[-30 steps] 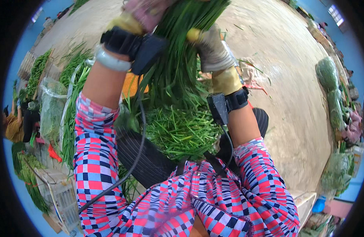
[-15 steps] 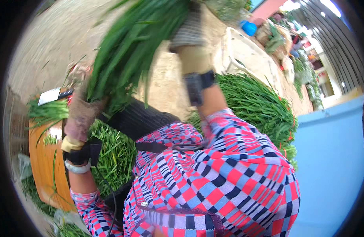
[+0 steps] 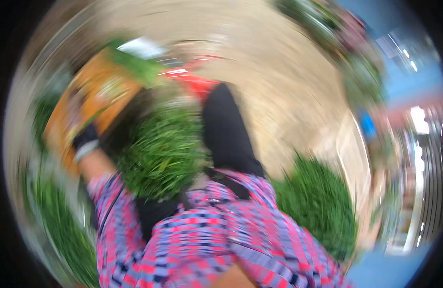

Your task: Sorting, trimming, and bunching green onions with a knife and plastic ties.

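Observation:
My left hand (image 3: 76, 108), smeared by motion, is at the left over an orange wooden table (image 3: 89, 79). Its fingers are too blurred to read, and no bundle shows in it. My right hand is out of view. Between my legs lies a heap of long, narrow green leaves (image 3: 166, 149) that look like garlic chives. A large pile of the same greens (image 3: 317, 201) is at my right side. More greens (image 3: 139, 67) rest along the table's far edge, beside a blurred white flat thing (image 3: 142, 48).
A bright red object (image 3: 200, 85) sits just beyond the central heap. To the right are a pale tub (image 3: 353, 149) and a blue container (image 3: 368, 126). More greens (image 3: 63, 221) lie at the lower left. Bare tan floor (image 3: 279, 86) stretches ahead.
The long bundle of greens between my hands has gone from view, along with my right hand. My left hand has moved over to the table. My view has turned.

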A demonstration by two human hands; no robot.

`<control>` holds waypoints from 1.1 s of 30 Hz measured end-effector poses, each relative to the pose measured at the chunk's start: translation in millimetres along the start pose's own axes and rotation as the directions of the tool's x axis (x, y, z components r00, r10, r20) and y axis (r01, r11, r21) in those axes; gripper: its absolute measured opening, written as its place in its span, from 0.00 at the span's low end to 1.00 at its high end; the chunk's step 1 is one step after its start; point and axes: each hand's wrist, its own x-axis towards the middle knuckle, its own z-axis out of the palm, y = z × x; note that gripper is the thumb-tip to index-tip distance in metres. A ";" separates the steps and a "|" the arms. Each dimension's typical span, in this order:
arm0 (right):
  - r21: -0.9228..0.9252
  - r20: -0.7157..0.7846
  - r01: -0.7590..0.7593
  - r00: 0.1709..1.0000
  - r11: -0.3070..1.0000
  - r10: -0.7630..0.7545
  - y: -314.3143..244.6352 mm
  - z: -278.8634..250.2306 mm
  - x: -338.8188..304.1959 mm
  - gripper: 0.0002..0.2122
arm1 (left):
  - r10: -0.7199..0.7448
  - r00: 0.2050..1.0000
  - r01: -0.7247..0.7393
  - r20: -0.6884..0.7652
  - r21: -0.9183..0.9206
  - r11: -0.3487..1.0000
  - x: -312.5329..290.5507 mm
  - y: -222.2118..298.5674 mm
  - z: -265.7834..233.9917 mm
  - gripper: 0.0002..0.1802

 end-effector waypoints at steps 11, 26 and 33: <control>-0.346 0.657 0.755 0.618 0.557 -0.431 -67.9 363.4 52.3 0.19 | 0.016 0.974 0.070 -0.224 0.371 0.926 -96.4 54.3 0.4 0.29; 0.038 0.990 0.997 -0.028 -0.074 0.139 192.8 806.8 -326.2 0.37 | 0.191 0.982 -0.177 0.004 0.390 0.904 -51.6 79.7 76.4 0.13; 0.103 0.967 0.909 -0.186 0.403 0.173 148.0 822.6 -306.2 0.35 | 0.372 0.925 -0.356 -0.079 0.167 0.920 -144.5 110.9 118.6 0.15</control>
